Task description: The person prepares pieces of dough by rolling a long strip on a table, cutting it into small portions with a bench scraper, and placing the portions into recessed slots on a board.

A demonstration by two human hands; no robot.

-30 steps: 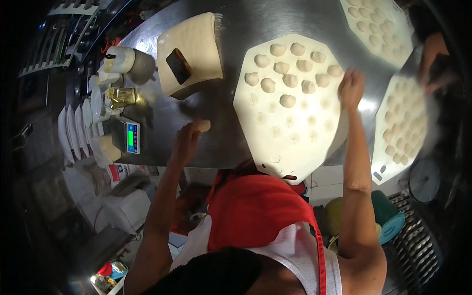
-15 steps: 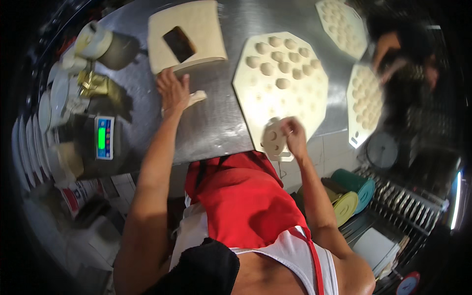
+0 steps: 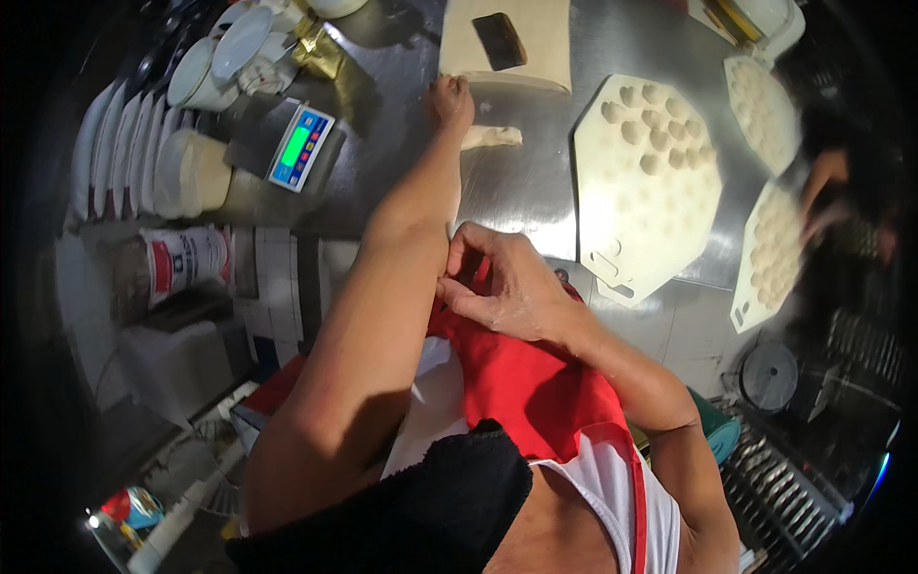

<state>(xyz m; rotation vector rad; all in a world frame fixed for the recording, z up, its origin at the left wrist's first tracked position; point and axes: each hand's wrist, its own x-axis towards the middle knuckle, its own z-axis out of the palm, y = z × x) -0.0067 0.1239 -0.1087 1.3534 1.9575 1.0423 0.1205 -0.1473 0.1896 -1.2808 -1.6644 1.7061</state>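
Two places: left hand (image 3: 451,100) at the dough slab (image 3: 550,43), right hand (image 3: 512,287) on the left forearm (image 3: 402,244)

The dough slab lies on the metal tabletop (image 3: 531,196) at the far side, with a dark rectangular object (image 3: 499,41) resting aslant on its upper face. The left hand is at the slab's near left corner, its fingers bent; whether they grasp the edge or merely rest against it, I cannot tell. Just beside the left wrist, a narrow dough strip (image 3: 495,137) lies loose on the tabletop.

The right hand is drawn across in front of the red apron (image 3: 521,392). Its thumb and fingers are crooked, with a gap between them, and their tips meet the left forearm near the elbow; I cannot tell whether they pinch anything.

To the right, a pale many-sided board (image 3: 641,215) carries a cluster of dough balls (image 3: 651,119) on its far part, while its near end, with a slot, juts over the table edge. Farther right are two similar boards (image 3: 751,311), both bearing dough pieces, and a co-worker's blurred hand (image 3: 827,170) near them. On the left stand a scale (image 3: 302,148) with a green-lit display, a crumpled gold packet (image 3: 320,53) and some white dishes (image 3: 242,45).
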